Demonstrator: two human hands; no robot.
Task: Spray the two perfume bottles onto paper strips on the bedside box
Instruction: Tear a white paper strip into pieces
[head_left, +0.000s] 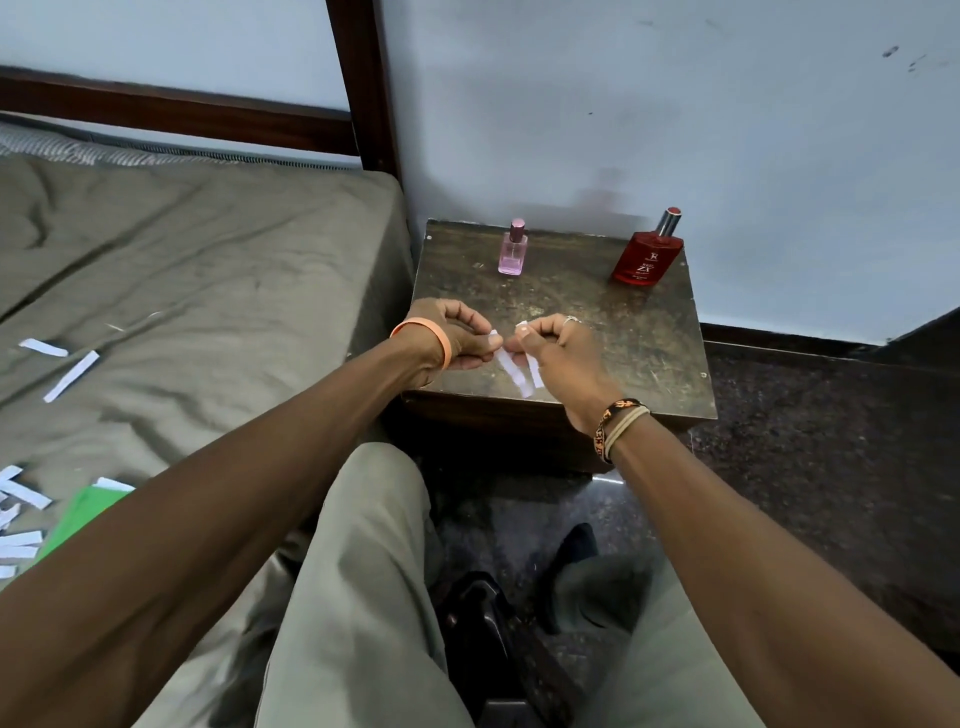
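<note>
A small pink perfume bottle stands upright at the back left of the dark bedside box. A larger red perfume bottle with a silver cap stands at the back right. Over the box's front half, my left hand pinches the top of one white paper strip. My right hand pinches a second white strip right beside it. Both strips hang down toward the box top, and my two hands nearly touch.
A bed with an olive cover lies to the left, with several loose paper strips and a green sheet on it. A wooden bedpost and the wall stand behind. My knees and black shoes are below.
</note>
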